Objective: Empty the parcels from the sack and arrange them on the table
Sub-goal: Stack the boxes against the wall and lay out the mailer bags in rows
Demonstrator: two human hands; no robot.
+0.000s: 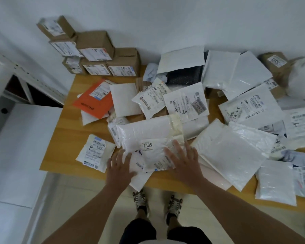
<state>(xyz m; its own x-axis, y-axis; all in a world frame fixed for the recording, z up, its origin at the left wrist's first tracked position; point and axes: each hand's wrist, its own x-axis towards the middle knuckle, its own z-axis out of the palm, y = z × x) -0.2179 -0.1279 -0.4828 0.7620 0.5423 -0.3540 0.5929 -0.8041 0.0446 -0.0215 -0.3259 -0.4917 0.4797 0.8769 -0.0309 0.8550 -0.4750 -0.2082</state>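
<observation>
Both hands lie flat, fingers spread wide, at the table's [63, 138] near edge: left hand [121, 167] and right hand [182, 160] press a white parcel [153, 152] (labelled 2005). Cardboard boxes [99, 55] fill the far-left corner.

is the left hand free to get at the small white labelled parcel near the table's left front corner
Probably yes: the left hand lies open right beside the small parcel, which sits uncovered on the table with nothing between them.

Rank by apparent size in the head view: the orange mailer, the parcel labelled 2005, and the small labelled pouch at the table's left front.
1. Parcel labelled 2005, nearest the camera, so partly flattered.
2. Orange mailer.
3. Small labelled pouch.
</observation>
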